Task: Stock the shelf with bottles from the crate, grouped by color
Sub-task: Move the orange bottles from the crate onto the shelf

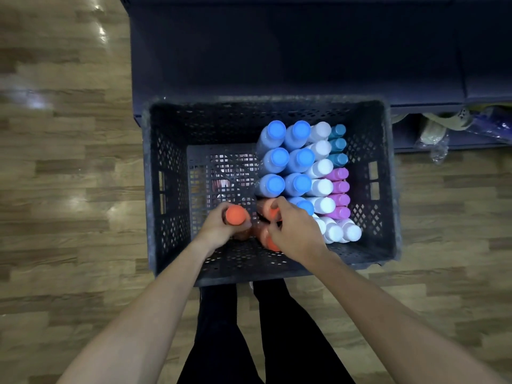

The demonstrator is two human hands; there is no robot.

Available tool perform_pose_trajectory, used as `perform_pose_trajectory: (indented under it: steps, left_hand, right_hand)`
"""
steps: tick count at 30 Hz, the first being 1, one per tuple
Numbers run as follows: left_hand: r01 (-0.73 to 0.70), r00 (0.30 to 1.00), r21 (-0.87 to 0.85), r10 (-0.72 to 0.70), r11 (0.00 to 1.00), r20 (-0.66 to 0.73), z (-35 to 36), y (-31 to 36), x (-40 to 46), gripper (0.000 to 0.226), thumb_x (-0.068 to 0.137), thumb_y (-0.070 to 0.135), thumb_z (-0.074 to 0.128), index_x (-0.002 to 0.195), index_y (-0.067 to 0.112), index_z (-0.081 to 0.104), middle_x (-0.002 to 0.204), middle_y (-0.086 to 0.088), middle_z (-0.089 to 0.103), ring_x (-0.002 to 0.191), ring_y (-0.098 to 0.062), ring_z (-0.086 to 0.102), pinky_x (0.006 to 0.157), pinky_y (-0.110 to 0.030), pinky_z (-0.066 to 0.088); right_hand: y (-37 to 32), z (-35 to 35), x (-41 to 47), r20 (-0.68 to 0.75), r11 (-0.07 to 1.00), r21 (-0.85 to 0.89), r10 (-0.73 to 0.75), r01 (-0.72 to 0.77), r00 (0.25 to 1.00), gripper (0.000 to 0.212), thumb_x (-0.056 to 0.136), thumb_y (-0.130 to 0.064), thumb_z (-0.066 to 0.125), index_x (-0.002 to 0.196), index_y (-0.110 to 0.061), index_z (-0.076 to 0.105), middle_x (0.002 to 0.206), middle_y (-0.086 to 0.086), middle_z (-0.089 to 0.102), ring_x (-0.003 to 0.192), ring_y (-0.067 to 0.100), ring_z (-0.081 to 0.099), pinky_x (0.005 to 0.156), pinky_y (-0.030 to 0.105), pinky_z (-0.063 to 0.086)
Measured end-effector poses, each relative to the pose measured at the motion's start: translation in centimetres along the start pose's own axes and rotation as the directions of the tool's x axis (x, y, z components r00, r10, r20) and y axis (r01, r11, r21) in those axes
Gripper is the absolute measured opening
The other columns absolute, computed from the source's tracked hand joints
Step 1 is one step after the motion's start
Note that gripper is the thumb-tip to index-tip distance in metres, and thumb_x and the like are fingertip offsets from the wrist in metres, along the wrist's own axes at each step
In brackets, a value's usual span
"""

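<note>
Orange-capped bottle (235, 215) sits inside the crate (166, 173), near its front wall, left hand (219, 225) wrapped round it; right hand (293, 231) pinches a second orange cap (273, 209) just beside.

This looks like a shop or stockroom. A dark perforated plastic crate (171, 173) of bottles with coloured caps (297, 159) stands mid-frame on wood-plank flooring (63, 162), against low dark shelving (277, 51) along the top.

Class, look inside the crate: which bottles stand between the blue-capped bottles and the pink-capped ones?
A column of white-capped bottles, seen in the head view, separates the blue-capped bottles from the pink-capped bottles.
</note>
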State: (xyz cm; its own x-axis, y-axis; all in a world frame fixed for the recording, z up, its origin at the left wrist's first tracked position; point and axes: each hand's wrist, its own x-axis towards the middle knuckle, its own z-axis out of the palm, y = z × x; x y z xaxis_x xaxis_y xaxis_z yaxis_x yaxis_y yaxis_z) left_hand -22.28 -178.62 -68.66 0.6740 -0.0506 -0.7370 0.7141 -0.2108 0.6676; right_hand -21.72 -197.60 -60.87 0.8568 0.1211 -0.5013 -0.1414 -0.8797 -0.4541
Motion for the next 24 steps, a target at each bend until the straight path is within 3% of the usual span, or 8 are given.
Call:
perform_pose_trajectory:
  steps: [5,12,17,21,24]
  left_hand:
    - [-0.147,0.988,0.116,0.141,0.982,0.057,-2.5,6.1,-4.5,0.041,0.067,0.011,0.089,0.102,0.021,0.068,0.095,0.009,0.072,0.08,0.006,0.064,0.076,-0.01,0.046]
    - [-0.45,0.891,0.311,0.4,0.837,0.213,-7.7,20.1,-10.1,0.029,0.079,0.024,0.082,0.102,0.012,0.069,0.102,-0.006,0.073,0.088,-0.008,0.064,0.09,-0.034,0.051]
    - [-0.628,0.775,0.457,0.558,0.63,0.297,-10.2,31.6,-15.9,0.027,0.078,0.04,0.081,0.099,0.026,0.069,0.101,0.004,0.073,0.098,-0.02,0.067,0.094,-0.044,0.052]
    - [-0.677,0.699,0.513,0.679,0.528,0.223,-11.5,38.6,-21.6,0.049,0.074,0.052,0.079,0.105,0.021,0.056,0.103,0.001,0.066,0.097,-0.021,0.062,0.089,-0.041,0.05]
    - [-0.734,0.621,0.494,0.755,0.467,0.21,-12.3,42.7,-25.9,0.041,0.08,0.041,0.079,0.104,0.016,0.057,0.098,0.0,0.066,0.086,-0.012,0.063,0.077,-0.029,0.052]
  right_hand:
    - [-2.2,-4.1,-1.4,0.022,0.998,-0.062,0.001,0.001,1.0,0.031,0.088,-0.025,0.054,0.118,-0.018,0.048,0.101,0.005,0.065,0.092,0.032,0.062,0.069,0.038,0.049]
    - [-8.4,-13.1,-3.0,-0.094,0.995,-0.032,-0.097,0.094,0.991,0.026,0.087,-0.023,0.055,0.111,-0.019,0.045,0.099,0.001,0.064,0.089,0.03,0.061,0.067,0.036,0.047]
    - [-14.0,-21.3,-4.1,-0.22,0.973,-0.107,-0.224,0.205,0.949,0.04,0.086,-0.024,0.057,0.124,-0.019,0.045,0.107,0.004,0.064,0.096,0.033,0.061,0.08,0.043,0.052]
    - [-17.4,-27.3,-5.5,-0.342,0.949,-0.131,-0.316,0.288,0.885,0.041,0.087,-0.026,0.058,0.126,-0.019,0.045,0.107,0.003,0.062,0.095,0.03,0.06,0.081,0.044,0.052]
    - [-19.2,-31.2,-6.8,-0.42,0.929,-0.166,-0.371,0.332,0.828,0.039,0.088,-0.029,0.059,0.124,-0.02,0.044,0.103,0.003,0.06,0.092,0.028,0.058,0.076,0.04,0.05]
